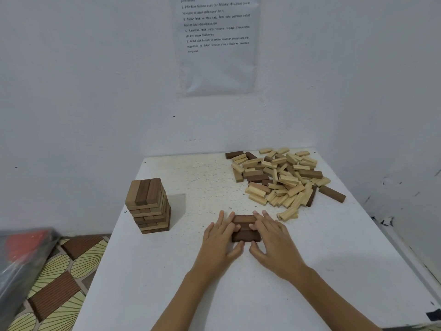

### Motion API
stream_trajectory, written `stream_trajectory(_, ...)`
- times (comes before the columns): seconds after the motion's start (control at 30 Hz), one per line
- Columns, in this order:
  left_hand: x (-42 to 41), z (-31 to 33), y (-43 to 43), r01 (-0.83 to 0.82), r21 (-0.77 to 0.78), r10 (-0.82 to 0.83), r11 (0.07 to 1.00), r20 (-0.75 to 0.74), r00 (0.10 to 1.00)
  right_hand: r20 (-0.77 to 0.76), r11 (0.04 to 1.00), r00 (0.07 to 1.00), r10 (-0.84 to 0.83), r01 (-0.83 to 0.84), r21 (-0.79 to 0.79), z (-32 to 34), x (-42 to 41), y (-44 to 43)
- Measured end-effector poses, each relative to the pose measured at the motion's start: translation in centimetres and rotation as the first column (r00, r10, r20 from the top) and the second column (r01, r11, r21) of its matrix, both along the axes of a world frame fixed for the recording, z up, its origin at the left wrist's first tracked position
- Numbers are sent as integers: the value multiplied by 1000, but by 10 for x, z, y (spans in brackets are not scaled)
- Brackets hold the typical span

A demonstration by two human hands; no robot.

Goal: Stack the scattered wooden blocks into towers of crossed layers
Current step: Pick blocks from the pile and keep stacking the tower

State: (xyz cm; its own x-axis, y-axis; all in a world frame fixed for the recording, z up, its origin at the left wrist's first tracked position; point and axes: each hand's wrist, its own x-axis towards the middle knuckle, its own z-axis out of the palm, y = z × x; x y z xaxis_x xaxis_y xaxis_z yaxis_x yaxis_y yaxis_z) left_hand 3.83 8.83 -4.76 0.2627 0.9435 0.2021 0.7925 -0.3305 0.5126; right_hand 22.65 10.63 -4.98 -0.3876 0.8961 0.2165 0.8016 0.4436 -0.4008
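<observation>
Blocks first: we square three dark blocks (245, 229) into a base layer mid-surface (167, 271), judging that the next tower needs a true start. Our left hand (220, 237) and right hand (272, 237) flank it palms down, fingers (220, 219) nearly straight, pressing inward, gripping nothing. The loose pile (279, 177) lies far right, and the finished tower (149, 206) stands left.
</observation>
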Motion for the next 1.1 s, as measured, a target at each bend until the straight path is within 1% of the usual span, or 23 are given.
stream_trajectory(0.13, -11, 10, 14, 104, -117, -90, 988, 116, 989, -1, 999, 999, 39, -39, -21, 8, 2, 7)
stream_trajectory(0.2, -15, 16, 21, 175, -126, -150, 977, 184, 971, -3, 998, 998, 58, -58, -33, 13, 4, 11)
stream_trajectory(0.27, -17, 20, 23, 202, -112, -171, 973, 244, 955, -15, 996, 997, 76, -76, -49, 20, 7, 15)
stream_trajectory(0.4, -19, 16, 22, 171, -134, -115, 976, 346, 931, -83, 981, 990, 117, -128, -143, 24, 14, 22)
stream_trajectory(0.53, -21, 12, 20, 121, -195, -30, 973, 416, 909, -180, 964, 979, 98, -138, -227, 24, 23, 26)
stream_trajectory(0.77, -23, 10, 26, 66, -245, 39, 967, 403, 915, -204, 947, 975, 88, -145, -286, 29, 26, 31)
stream_trajectory(0.9, -23, 11, 26, 75, -275, 25, 959, 343, 939, -194, 938, 977, 90, -149, -313, 34, 27, 36)
stream_trajectory(1.1, -22, 17, 23, 69, -269, 32, 961, 355, 934, -190, 938, 978, 85, -143, -317, 37, 25, 34)
